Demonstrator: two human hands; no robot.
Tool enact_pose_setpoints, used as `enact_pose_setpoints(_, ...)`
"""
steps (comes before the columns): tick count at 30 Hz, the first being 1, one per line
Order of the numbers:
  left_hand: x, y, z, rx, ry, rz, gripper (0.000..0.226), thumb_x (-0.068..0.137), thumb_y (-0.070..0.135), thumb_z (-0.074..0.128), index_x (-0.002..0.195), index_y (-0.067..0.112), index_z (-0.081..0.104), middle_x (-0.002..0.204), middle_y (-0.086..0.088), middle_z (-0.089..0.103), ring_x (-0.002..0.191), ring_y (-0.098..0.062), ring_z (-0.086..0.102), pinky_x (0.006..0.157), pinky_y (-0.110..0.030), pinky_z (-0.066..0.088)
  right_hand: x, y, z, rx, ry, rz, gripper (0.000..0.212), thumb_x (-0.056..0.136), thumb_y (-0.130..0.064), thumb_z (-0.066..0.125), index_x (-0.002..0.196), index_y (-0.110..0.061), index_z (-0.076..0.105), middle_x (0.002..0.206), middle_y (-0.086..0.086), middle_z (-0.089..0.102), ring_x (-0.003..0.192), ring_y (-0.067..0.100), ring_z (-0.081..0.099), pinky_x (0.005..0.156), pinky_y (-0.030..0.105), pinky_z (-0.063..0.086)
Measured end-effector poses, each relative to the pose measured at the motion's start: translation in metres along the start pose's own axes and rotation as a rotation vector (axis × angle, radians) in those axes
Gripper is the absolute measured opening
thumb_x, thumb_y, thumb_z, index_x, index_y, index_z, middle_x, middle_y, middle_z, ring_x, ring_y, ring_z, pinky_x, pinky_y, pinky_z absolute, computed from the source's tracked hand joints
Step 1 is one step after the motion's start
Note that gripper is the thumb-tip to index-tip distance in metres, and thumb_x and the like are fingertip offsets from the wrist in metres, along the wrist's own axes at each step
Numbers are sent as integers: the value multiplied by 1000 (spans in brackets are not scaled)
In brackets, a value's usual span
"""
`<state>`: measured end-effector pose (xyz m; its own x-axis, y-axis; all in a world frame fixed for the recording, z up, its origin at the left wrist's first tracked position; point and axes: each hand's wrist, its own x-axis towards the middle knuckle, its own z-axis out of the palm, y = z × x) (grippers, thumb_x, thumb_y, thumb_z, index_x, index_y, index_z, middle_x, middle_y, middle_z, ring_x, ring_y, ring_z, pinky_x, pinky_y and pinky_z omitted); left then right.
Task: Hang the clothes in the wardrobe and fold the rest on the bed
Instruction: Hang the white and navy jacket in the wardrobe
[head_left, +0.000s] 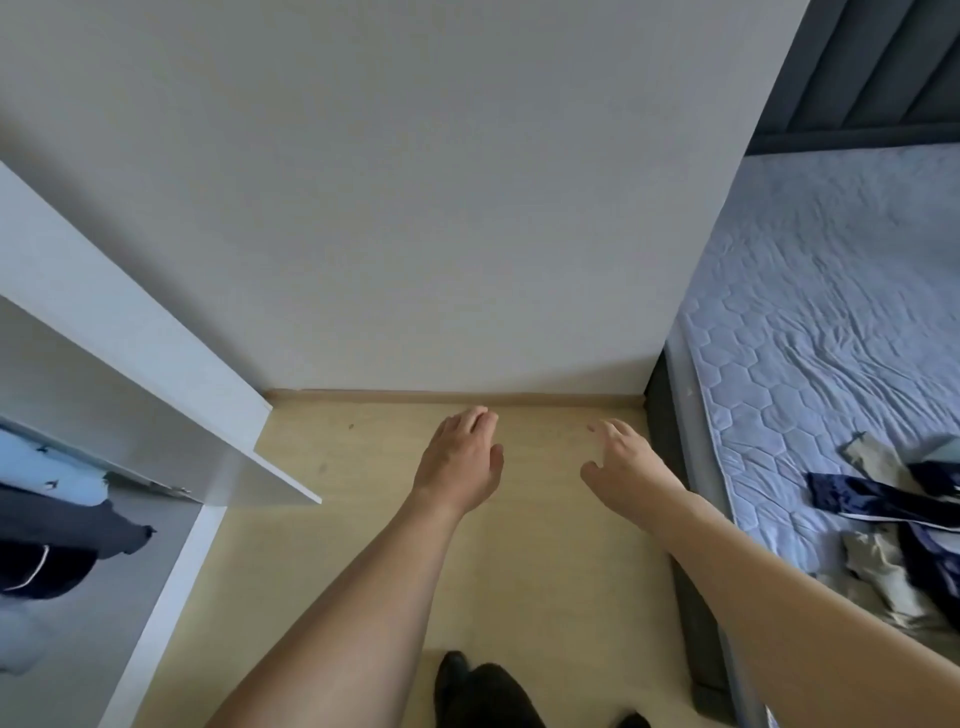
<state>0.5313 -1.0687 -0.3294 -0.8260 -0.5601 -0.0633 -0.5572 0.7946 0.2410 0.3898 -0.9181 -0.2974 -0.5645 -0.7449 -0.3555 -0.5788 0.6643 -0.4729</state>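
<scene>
Both hands, the left (460, 457) and the right (626, 460), hang relaxed and hold nothing over the floor (519, 571), while the clothes (893, 519) lie crumpled on the bed (810, 291), soft and light, probably best taken at the shoulders or waistband.
</scene>
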Motion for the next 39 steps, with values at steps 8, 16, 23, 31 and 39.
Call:
enact_pose_setpoints(8, 5, 55, 30, -26, -69, 9, 45, 98, 28, 41, 139, 10, 40, 146, -6, 39, 135, -24, 35, 112, -33, 28, -18, 64, -15, 28, -52, 63, 57, 89, -18, 48, 143, -11, 32, 148, 7, 33, 135, 24, 33, 109, 30, 30)
enact_pose_setpoints(16, 6, 120, 69, -21, -136, 95, 44, 97, 28, 41, 138, 11, 42, 145, -5, 42, 133, -24, 38, 111, -32, 29, -36, 133, -29, 80, -50, 137, 57, 89, -15, 48, 144, -11, 33, 147, 6, 34, 135, 21, 34, 107, 27, 29)
enact_pose_setpoints(23, 3, 224, 108, -48, -135, 36, 41, 95, 26, 46, 132, 10, 49, 137, -8, 50, 125, -27, 47, 105, -35, 37, -85, 246, -57, 107, -61, 163, 48, 89, -14, 48, 136, -7, 41, 141, 9, 42, 128, 25, 41, 99, 29, 34)
enact_pose_setpoints(31, -16, 406, 169, -126, -189, 141, 36, 95, 25, 47, 128, 11, 51, 132, -6, 52, 117, -30, 51, 100, -36, 39, -148, 412, -102, 134, -38, 270, 37, 84, -17, 51, 120, -6, 52, 123, 13, 54, 122, 30, 47, 99, 32, 36)
enact_pose_setpoints(39, 2, 457, 208, -62, -328, 39, 34, 95, 26, 46, 125, 12, 51, 133, -6, 51, 118, -30, 51, 98, -34, 40, -175, 484, -114, 225, -73, 346, 46, 86, -16, 49, 131, -13, 48, 135, 8, 50, 125, 25, 46, 103, 31, 36)
